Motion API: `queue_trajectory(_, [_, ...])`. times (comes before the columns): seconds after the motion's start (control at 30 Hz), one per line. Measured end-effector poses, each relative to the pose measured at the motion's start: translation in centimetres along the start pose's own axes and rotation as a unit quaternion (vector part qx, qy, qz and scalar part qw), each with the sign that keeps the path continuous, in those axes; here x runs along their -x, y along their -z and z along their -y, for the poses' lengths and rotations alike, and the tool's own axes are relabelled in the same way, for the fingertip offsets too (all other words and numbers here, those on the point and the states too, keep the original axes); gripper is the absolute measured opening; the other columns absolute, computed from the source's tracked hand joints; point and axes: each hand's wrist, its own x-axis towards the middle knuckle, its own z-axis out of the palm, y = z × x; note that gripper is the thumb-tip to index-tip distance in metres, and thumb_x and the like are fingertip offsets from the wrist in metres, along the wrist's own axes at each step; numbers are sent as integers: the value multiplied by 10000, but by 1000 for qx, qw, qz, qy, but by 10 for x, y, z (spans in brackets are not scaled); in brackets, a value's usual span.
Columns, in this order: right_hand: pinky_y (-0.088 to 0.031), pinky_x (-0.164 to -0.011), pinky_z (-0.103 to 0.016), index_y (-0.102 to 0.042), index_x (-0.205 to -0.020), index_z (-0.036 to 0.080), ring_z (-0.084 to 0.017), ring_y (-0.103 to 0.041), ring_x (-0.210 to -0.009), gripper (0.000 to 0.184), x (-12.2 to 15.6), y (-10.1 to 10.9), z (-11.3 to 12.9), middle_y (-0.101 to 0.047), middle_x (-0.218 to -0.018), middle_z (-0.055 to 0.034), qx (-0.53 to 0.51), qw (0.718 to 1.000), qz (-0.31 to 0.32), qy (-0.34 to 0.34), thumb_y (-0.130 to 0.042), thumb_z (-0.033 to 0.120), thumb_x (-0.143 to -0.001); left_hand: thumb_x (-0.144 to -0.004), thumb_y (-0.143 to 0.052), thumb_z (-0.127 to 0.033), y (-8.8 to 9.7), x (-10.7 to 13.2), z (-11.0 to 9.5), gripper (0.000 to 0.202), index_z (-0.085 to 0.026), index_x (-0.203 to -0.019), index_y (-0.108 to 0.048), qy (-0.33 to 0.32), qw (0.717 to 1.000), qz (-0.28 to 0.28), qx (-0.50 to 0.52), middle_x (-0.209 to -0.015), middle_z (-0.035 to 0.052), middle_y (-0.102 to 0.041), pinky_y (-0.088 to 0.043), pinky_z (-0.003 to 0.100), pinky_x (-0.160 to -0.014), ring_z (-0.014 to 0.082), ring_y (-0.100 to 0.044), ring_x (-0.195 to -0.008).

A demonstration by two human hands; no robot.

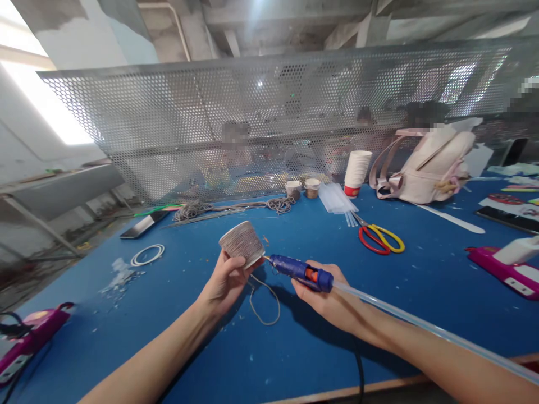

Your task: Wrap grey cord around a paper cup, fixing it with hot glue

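Note:
My left hand [223, 280] grips a small cup wrapped in grey cord [242, 242], held tilted above the blue table [177, 348]. A loose end of the cord [263, 303] hangs from it in a loop onto the table. My right hand [324, 294] is closed round a blue glue gun [301, 272] with an orange trigger. Its nozzle touches the cup's lower right edge. A long clear glue stick [421, 325] sticks out of the gun's back along my forearm.
Red and yellow scissors [381, 238], clear glue sticks [337, 199], a stack of paper cups [357, 173], two wrapped cups [303, 188] and a pink backpack [425, 165] lie behind. Cord coils [193, 210], a phone [141, 225], a white ring [147, 255]. Perforated metal screen [252, 118] at the back.

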Motion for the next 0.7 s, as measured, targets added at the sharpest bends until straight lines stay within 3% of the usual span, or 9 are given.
queue_trajectory(0.7, [-336,-484,-227,-465,-613,202,-90,-361,-476,195,1,2,5,-445,-533,48,-7,1000,16,-5,-541,292,-768,-580,-672,-106,-2,1,-4,638,-278,-1189,-593,36,999,-2,33,-941,24,-740,-520,384,-869,225,-678,-914])
